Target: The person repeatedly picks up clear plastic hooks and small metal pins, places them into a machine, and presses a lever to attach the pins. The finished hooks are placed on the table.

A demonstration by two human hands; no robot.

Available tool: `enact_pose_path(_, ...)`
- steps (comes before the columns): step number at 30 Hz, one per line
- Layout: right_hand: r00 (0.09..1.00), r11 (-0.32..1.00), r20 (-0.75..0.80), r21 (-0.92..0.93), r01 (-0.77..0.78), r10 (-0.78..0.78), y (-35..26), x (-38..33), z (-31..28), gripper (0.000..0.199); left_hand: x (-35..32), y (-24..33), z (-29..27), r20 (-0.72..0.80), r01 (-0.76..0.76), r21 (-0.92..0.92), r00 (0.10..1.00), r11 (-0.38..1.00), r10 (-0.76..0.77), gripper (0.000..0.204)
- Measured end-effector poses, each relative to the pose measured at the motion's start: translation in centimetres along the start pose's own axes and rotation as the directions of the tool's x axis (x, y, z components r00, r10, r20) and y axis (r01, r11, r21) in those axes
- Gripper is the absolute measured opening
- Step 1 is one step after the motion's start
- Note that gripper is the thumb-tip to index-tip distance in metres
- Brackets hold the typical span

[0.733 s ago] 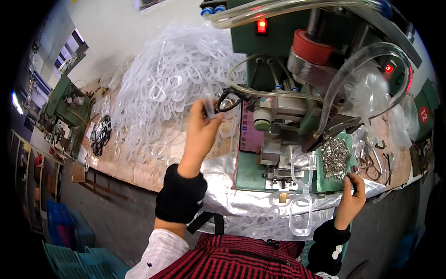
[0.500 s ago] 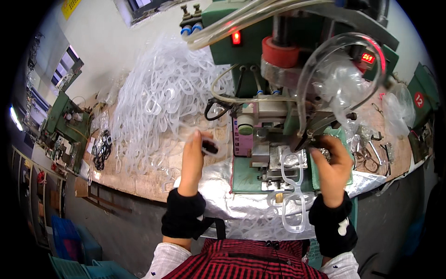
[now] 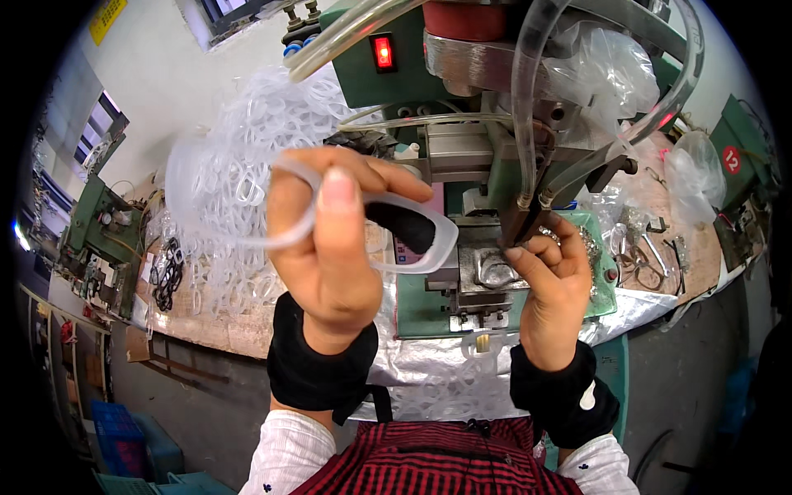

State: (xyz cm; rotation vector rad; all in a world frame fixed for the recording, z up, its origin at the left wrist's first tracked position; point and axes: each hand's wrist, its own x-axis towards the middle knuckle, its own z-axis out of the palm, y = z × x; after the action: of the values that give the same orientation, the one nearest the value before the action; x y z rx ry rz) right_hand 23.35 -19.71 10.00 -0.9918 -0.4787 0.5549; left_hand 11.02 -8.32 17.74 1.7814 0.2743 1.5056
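My left hand (image 3: 330, 247) is raised close, its fingers closed around a clear plastic eyeglass frame (image 3: 441, 247). One rim sticks out on each side of the hand. Dark material shows in the right-hand rim opening; what it is I cannot tell. Beneath the green press's head, my right hand (image 3: 553, 280) has thumb and fingers pinched together beside the metal fixture (image 3: 492, 268). Whatever the pinch holds is too small to make out. Right of that hand stands a green tray (image 3: 606, 293) of small metal parts.
A big heap of clear eyeglass frames (image 3: 247, 107) covers the table's back left. More frames (image 3: 454, 396) lie on silver sheeting before me. Tools (image 3: 656, 260) and plastic bags (image 3: 695, 183) lie at right. Thick clear hoses (image 3: 528, 91) hang by the press.
My left hand has risen closer with its eyeglass frame. The frame that hung over the fixture is gone from there. My right hand has moved left, up against the fixture.
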Motion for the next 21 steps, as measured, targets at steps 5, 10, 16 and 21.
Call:
enact_pose_path(5, 0.977, 0.916, 0.205, -0.378, 0.132, -0.056, -2.5, -1.8, -1.9, 0.045, -3.8, 1.2, -0.8, 0.338, 0.477, -0.463, 0.874, 0.747, -0.349, 0.025)
enact_pose_path(10, 0.909, -0.120, 0.212, -0.976, 0.180, -0.360, 2.0, 1.3, -11.6, 0.019, -7.7, 0.0, 1.7, 0.849, 0.992, -0.107, 0.129, 0.072, -0.512, 0.021)
enact_pose_path(16, 0.860, 0.012, 0.233, -0.963, 0.268, -0.453, 2.8, 3.0, -14.5, 0.010, -9.3, -1.7, 3.4, 0.837, 0.967, -0.235, 0.148, -0.102, -0.526, 0.020)
enact_pose_path(21, 0.947, 0.178, 0.064, -0.976, 0.125, -0.314, 3.1, 3.0, -15.4, 0.020, -10.0, -1.7, 4.1, 0.811, 0.952, -0.283, 0.172, -0.118, -0.559, 0.017)
